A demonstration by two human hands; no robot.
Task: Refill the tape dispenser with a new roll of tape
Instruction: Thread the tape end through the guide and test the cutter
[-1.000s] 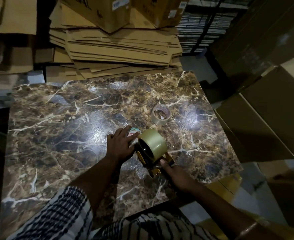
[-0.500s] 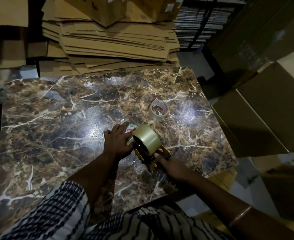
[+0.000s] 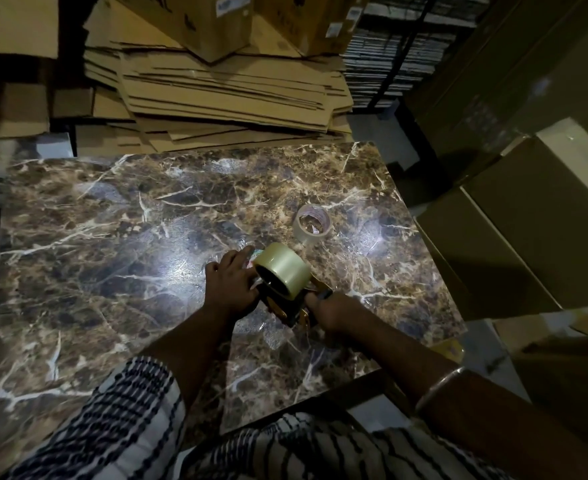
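A full roll of clear tape [image 3: 283, 270] sits on the black and yellow tape dispenser [image 3: 287, 306], held just above the marble table [image 3: 112, 237]. My left hand [image 3: 232, 287] presses against the roll's left side, fingers curled round it. My right hand [image 3: 330, 311] is closed on the dispenser's handle at its near end. A nearly used-up tape roll [image 3: 313, 223] lies flat on the table just beyond, to the right. The dispenser's blade end is hidden behind the roll.
Flattened cardboard sheets [image 3: 223, 98] are stacked behind the table's far edge, with boxes on top. Large cardboard boxes [image 3: 527, 220] stand close to the table's right edge. My striped sleeve [image 3: 112, 427] hangs over the near edge.
Both hands and the dispenser have stayed almost in the same place on the table; only the camera view shifted slightly. The grip on roll and handle is unchanged.
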